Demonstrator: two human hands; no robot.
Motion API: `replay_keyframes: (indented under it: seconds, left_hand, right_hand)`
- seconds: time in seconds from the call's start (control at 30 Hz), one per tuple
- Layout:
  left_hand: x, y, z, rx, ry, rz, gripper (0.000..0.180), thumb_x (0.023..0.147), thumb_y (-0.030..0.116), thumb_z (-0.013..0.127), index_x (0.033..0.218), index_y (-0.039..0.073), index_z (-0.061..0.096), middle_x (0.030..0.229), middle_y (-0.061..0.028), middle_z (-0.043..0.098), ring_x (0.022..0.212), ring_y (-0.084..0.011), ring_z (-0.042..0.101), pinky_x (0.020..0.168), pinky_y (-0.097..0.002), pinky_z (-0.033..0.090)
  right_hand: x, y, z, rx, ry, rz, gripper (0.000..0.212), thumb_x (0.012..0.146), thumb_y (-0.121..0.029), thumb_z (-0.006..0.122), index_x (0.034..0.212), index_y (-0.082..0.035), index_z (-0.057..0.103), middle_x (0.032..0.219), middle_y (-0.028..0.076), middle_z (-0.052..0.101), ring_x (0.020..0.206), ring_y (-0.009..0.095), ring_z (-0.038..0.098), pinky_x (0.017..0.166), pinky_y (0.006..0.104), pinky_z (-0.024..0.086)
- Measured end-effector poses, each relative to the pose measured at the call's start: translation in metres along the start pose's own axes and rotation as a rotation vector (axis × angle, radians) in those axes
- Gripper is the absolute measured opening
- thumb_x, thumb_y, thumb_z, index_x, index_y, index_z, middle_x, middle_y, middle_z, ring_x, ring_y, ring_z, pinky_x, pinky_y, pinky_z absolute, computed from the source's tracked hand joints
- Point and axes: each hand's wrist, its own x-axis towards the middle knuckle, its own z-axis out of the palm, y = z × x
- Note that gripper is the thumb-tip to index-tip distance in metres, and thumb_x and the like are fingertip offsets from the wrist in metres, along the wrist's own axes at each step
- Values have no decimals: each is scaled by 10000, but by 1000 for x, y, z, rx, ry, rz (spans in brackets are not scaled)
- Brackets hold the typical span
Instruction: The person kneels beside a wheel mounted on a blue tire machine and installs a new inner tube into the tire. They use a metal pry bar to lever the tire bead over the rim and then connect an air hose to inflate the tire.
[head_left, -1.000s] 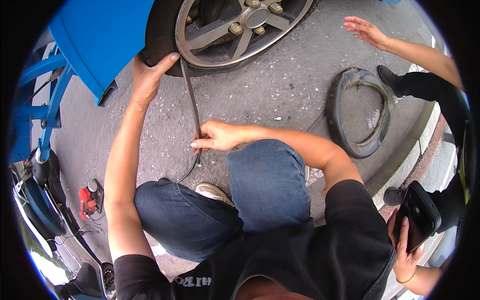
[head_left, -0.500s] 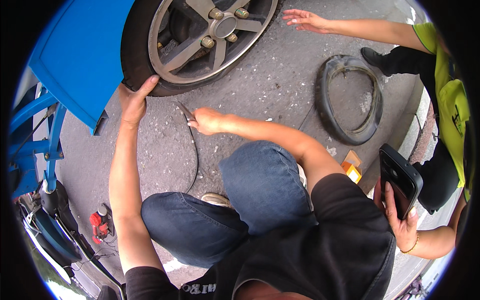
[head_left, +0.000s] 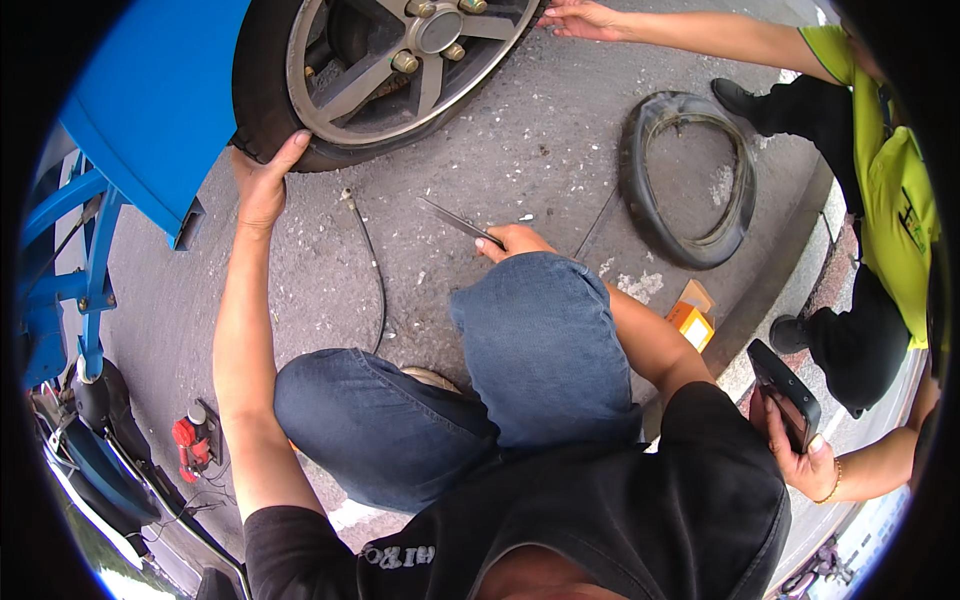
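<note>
My left hand (head_left: 264, 185) grips the lower left edge of a black tire (head_left: 262, 100), thumb on the sidewall and fingers hidden behind it. The tire is mounted on a grey spoked wheel (head_left: 360, 90) with brass-coloured nuts, partly beyond the upper edge of the view. Closed around one end of a flat metal tire lever (head_left: 455, 219) is my right hand (head_left: 516, 240), beside my right knee. The lever's free end points up and left, apart from the tire. A thin black hose (head_left: 380, 275) with a metal end fitting lies on the ground between my arms.
At right lies a black inner tube (head_left: 640, 200), with an opened orange box (head_left: 692, 325) nearer me. A co-worker's hand (head_left: 580, 18) is at the wheel's right edge; another hand holds a phone (head_left: 785, 395). A blue metal panel (head_left: 150, 110) and a red device (head_left: 190, 445) are at left.
My right hand has drawn the tire lever away from the tire, to the right and toward my knee. The co-worker's hand has come to the wheel's edge. My left hand keeps its grip.
</note>
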Motion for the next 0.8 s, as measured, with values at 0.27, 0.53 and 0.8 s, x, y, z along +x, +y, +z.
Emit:
replay_keyframes:
  seconds: [0.27,0.53,0.8]
  left_hand:
    - [-5,-7,5,-84,30,-28,802,783,25,865,1471,-38,458,1420,-144,598,1301,-249,583,1162,-397,414]
    - [-8,-18,-5,-93,46,-44,796,795,14,854,1481,-34,454,1432,-141,588,1304,-248,573,1162,-396,402]
    - [-6,-12,0,-125,22,-59,826,816,-10,821,1525,-15,396,1488,-142,539,1361,-251,523,1196,-403,359]
  right_hand:
    - [-70,24,-28,117,207,95,325,1060,-324,561,1157,-35,676,838,165,683,785,293,651,742,473,499]
    - [-104,50,-37,144,416,128,300,1059,-294,567,1229,-66,663,833,143,680,775,273,640,743,454,504]
    - [-67,70,-43,148,592,48,305,1057,-263,573,1301,-97,651,828,120,678,765,253,629,743,436,508]
